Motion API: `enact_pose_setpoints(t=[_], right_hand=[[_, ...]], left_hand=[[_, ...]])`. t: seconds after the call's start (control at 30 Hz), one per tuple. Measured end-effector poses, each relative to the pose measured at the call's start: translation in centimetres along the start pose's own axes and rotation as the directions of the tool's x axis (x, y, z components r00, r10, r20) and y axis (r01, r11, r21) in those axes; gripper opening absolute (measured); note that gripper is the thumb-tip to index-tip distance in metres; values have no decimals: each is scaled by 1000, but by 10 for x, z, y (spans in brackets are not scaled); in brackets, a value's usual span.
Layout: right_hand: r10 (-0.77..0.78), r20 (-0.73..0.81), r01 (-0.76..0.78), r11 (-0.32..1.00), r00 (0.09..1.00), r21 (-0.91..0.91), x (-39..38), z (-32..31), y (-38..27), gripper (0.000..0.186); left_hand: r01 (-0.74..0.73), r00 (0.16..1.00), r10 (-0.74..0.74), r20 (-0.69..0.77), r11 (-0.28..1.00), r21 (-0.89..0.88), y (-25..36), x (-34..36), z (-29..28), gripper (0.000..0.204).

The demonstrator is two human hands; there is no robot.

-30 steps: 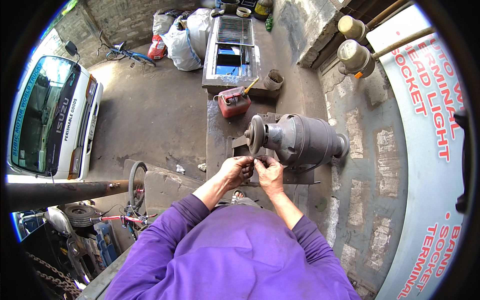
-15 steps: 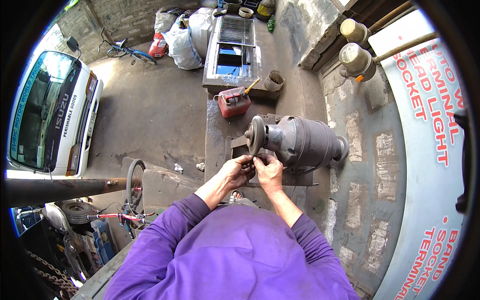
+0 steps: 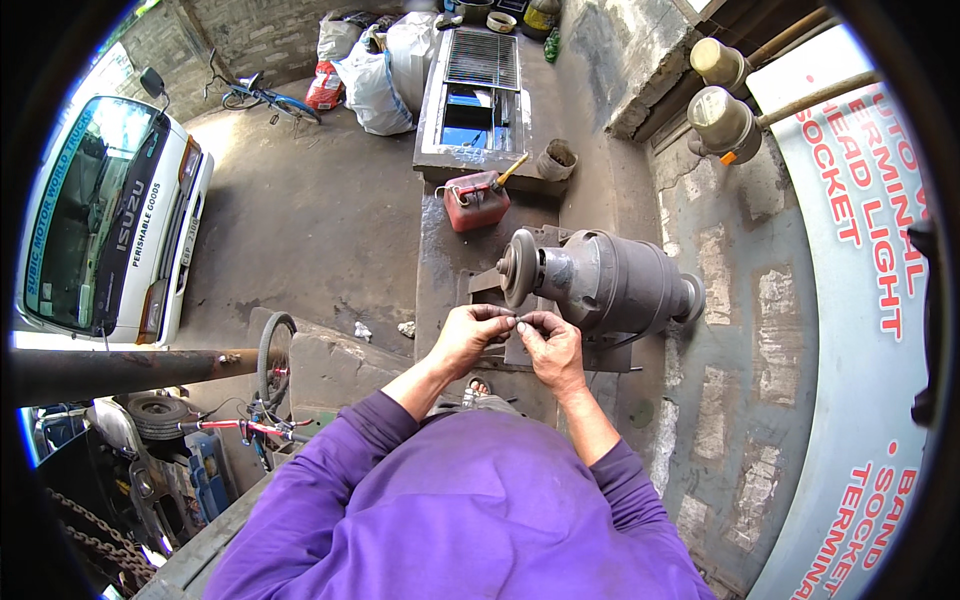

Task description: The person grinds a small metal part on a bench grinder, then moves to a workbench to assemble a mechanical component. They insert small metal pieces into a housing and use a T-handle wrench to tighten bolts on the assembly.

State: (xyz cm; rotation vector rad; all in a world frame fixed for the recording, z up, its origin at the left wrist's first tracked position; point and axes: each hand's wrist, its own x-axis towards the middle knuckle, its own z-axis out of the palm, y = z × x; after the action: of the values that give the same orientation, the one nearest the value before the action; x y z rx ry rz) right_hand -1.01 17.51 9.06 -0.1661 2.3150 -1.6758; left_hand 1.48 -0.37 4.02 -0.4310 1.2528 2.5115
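My left hand [image 3: 468, 336] and my right hand [image 3: 553, 350] meet at the fingertips in front of my chest. Both are closed in a pinch on a tiny dark piece between them, too small to name. Just beyond the hands stands a bench grinder [image 3: 620, 280], a grey, dusty motor body lying on its side. Its round grinding wheel [image 3: 519, 268] faces left, slightly above and past my fingers, and neither hand touches it. The grinder rests on a dark metal base [image 3: 488, 290], partly hidden by my hands.
Behind the grinder sits a red fuel can [image 3: 475, 204] with a yellow spout, near a grey pot [image 3: 556, 160]. A white truck [image 3: 110, 220] is parked at left. A rusty pipe [image 3: 130, 373] juts in below it. Bicycle parts [image 3: 275, 360] stand left of me; a wall with a sign [image 3: 850, 250] runs along the right.
Both hands have come slightly lower, toward my body, and the wrists have turned a little. The fingertips stay pinched together. The whole view has shifted slightly.
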Motion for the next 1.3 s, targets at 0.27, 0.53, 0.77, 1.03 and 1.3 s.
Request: enact_pose_setpoints(t=[0.27,0.53,0.77,1.03,1.3], right_hand=[[-22,-58,23,1000,998,15,-4,8,8,16],[59,-198,-31,990,978,141,5,25,15,16],[19,-209,-3,997,978,78,14,26,24,17],[76,-129,-68,996,989,60,8,15,11,13],[25,-47,-25,1000,999,-7,0,6,9,15]], left_hand=[[66,996,-63,66,997,-41,-4,5,-9,20],[267,956,-294,10,854,-446,-28,16,-3,11],[324,923,-384,2,777,-539,-34,25,-4,14],[228,968,-251,5,870,-438,-21,12,0,17],[20,999,-22,30,998,51,-6,8,-9,18]])
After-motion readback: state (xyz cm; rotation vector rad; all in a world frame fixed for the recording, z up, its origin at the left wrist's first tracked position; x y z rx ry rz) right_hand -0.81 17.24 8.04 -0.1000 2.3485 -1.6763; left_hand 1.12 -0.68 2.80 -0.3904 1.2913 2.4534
